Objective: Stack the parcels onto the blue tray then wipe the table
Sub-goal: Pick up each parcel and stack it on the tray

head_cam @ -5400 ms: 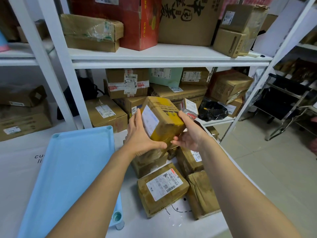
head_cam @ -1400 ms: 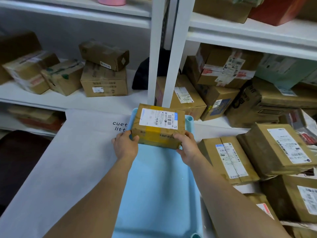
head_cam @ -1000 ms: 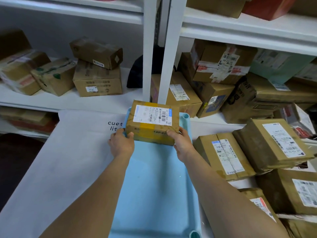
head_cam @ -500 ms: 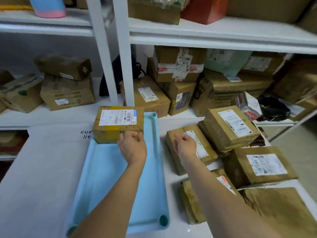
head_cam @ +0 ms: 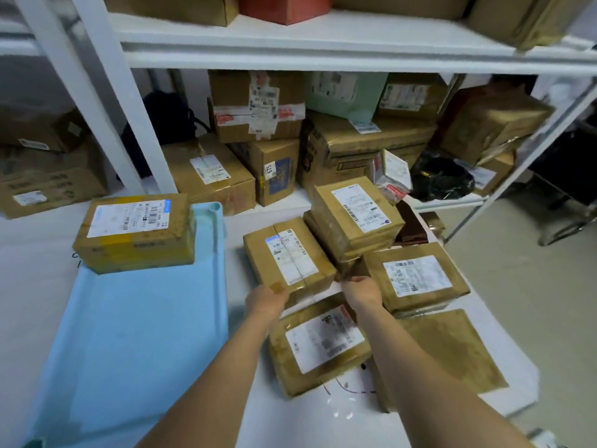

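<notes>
The blue tray (head_cam: 135, 334) lies on the white table (head_cam: 32, 312) at the left. One yellow-taped parcel (head_cam: 135, 231) rests on the tray's far end, with no hand on it. Right of the tray lie several brown parcels. My left hand (head_cam: 266, 299) and my right hand (head_cam: 361, 291) grip the near corners of a labelled brown parcel (head_cam: 287, 253). Around it are a stacked parcel (head_cam: 355, 215), a parcel at the right (head_cam: 416, 279), a near parcel (head_cam: 319, 344) under my wrists, and a flat one (head_cam: 452, 347).
White shelving (head_cam: 323, 50) behind the table holds many cardboard boxes and a black bag (head_cam: 442, 179). A white post (head_cam: 106, 101) rises behind the tray. The table's right edge drops to a grey floor (head_cam: 533, 286).
My left hand let go of the yellow-taped parcel, which now lies on the tray's far end. Both hands moved right onto the near corners of a brown parcel. The view swung right.
</notes>
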Motion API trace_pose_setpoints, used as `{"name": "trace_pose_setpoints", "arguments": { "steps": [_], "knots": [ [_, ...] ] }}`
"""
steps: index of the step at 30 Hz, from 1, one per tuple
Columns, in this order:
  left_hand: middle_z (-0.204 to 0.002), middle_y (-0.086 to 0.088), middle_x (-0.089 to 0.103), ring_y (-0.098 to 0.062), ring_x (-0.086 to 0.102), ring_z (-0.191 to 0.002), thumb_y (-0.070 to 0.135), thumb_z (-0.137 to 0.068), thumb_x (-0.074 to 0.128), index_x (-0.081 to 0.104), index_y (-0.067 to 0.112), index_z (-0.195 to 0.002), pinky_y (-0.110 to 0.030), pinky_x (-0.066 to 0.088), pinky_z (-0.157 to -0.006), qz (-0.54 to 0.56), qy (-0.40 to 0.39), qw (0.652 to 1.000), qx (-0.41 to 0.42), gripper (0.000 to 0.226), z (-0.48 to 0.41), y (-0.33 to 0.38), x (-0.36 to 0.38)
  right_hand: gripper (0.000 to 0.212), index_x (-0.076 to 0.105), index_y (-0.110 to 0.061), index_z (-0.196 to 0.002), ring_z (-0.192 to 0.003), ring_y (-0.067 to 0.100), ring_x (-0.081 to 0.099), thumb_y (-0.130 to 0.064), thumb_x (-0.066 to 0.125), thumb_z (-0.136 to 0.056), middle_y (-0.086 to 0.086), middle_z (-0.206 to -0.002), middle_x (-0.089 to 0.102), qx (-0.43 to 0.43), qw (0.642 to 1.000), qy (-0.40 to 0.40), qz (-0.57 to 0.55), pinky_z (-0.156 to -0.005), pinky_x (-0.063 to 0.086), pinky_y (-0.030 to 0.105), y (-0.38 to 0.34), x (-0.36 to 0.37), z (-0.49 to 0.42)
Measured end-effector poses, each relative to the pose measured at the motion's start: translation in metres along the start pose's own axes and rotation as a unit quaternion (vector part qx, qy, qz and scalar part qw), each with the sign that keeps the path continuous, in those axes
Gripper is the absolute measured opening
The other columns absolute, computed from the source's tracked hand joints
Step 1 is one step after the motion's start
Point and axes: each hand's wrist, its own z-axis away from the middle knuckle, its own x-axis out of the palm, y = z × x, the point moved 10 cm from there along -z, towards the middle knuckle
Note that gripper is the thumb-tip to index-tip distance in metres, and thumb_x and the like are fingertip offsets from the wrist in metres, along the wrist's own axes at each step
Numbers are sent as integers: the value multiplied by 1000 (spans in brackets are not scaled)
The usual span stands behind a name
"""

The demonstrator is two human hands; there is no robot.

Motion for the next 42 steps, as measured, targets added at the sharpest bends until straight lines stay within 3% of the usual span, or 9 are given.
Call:
{"name": "trace_pose_setpoints", "arguments": {
  "steps": [7,10,14,18,23,29,32,36,42],
  "knots": [
    [-102,0,64,-21,59,-92,34,-82,66,60,3,-103,-31,44,-87,119,-104,974,-164,37,24,-53,37,34,54,4,-124,-102,25,58,-13,40,-99,20,-124,59,8,987,-106,120,-92,47,33,19,14,1],
    [-92,-10,73,-30,67,-89,37,-85,66,67,8,-102,-44,51,-88,158,-167,952,-202,34,42,-61,52,31,54,1,-120,-98,25,57,-19,45,-98,14,-107,59,17,983,-115,141,-90,47,33,22,13,3],
    [-93,-12,63,-38,60,-107,41,-91,57,58,9,-99,-48,46,-96,92,-146,968,-185,33,46,-56,34,28,57,0,-111,-89,24,61,-20,55,-91,10,-95,61,-8,982,-110,156,-84,51,35,19,7,6],
    [-81,-10,56,-29,60,-79,40,-89,59,54,9,-104,-37,50,-68,110,-126,972,-164,35,50,-40,10,20,64,-6,-91,-75,18,59,-26,65,-86,4,-81,63,-45,984,-88,146,-74,49,32,-3,-10,11],
    [-95,-14,63,-23,60,-73,42,-91,56,56,5,-109,-29,46,-49,152,-109,975,-120,41,46,-21,-11,34,67,-3,-103,-78,19,54,-30,71,-83,8,-92,60,-65,991,-70,91,-72,43,29,-28,-32,23],
    [-103,-14,67,-26,62,-90,47,-95,44,61,11,-105,-35,51,-78,231,-76,968,-53,41,41,-1,-40,29,65,-6,-89,-92,26,57,-32,73,-81,11,-104,66,-76,996,-31,20,-90,47,39,-43,-52,40],
    [-128,-8,58,-30,50,-121,56,-90,47,56,14,-123,-52,35,-103,222,-75,971,-39,54,41,2,-51,28,64,-6,-89,-101,28,59,-32,73,-81,9,-102,64,-78,997,-14,-24,-92,46,40,-47,-58,47],
    [-102,-2,65,-29,61,-93,51,-92,47,57,17,-125,-45,48,-82,300,-133,945,-2,48,49,19,-47,23,63,-9,-83,-91,25,57,-30,73,-82,11,-105,67,-68,995,-8,-66,-88,46,38,-44,-59,52],
    [-97,2,64,-21,61,-88,51,-88,54,58,26,-119,-31,49,-69,301,-155,940,45,40,56,44,-51,43,61,-6,-116,-107,29,56,-28,74,-82,10,-117,62,-55,996,-7,-75,-87,47,36,-39,-58,53]
  ]
}}
